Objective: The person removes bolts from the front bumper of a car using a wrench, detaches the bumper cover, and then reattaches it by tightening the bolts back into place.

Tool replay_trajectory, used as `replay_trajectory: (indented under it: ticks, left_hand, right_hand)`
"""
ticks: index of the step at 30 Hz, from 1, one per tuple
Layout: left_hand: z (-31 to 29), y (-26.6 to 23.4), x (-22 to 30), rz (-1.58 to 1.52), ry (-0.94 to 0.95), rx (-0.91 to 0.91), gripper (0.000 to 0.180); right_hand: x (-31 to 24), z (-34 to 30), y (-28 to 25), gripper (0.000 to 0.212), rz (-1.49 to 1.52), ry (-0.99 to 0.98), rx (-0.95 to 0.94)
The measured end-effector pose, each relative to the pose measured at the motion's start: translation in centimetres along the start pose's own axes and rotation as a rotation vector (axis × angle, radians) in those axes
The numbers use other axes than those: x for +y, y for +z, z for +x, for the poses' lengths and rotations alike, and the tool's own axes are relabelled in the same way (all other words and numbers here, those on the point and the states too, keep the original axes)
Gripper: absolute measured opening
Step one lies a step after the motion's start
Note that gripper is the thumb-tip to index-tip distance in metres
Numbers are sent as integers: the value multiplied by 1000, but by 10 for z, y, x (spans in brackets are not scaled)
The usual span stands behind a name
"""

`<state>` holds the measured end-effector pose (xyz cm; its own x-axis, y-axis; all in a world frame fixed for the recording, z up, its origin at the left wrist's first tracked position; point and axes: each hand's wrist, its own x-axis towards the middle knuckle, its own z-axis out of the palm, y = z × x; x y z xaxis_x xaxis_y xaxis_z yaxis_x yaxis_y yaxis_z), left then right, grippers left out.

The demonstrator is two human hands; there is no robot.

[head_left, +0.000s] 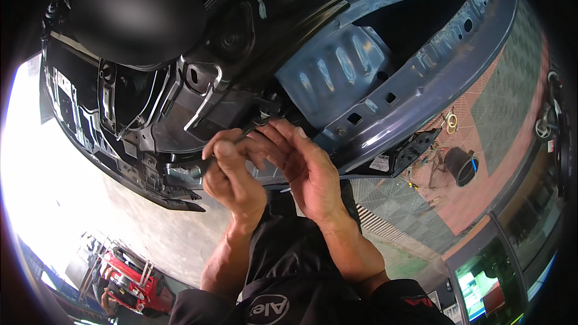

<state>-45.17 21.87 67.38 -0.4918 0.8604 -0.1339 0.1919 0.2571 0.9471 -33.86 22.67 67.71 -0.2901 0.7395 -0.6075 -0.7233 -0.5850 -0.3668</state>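
Observation:
Both my hands are raised close together against the dark underside of a car body (229,42). My left hand (232,177) is closed, thumb pressed to the fingers, around a slim dark rod-like piece (245,134) that runs toward the fittings above. Its kind I cannot make out. My right hand (310,171) is beside it, palm toward me, fingers curled up to a small metal fitting (265,114). The right fingertips are partly hidden, so what they touch does not show. Right of them is a ribbed blue-grey panel (334,72).
A curved blue-grey sill (421,96) with square holes sweeps along the right. Below it are a black panel (415,150), a black bucket (461,166) and scattered tools on floor tiles. A red machine (135,283) stands lower left. A blurred dark oval covers the upper left.

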Motion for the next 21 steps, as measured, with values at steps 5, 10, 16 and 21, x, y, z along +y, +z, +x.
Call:
replay_trajectory:
  ticks: [5, 10, 16, 21]
  left_hand:
    - [0, -1, 7, 72, -2, 111, 47]
    - [-7, 0, -4, 199, 412, -136, 28]
    - [-7, 2, 6, 396, 632, -251, 12]
    - [-7, 1, 2, 465, 656, -229, 31]
  right_hand:
    - [3, 3, -3, 63, 37, 0, -35]
    - [1, 4, -3, 67, 19, 36, -3]
    - [5, 3, -11, 64, 27, 78, 0]
    - [3, 3, -8, 62, 35, 71, 21]
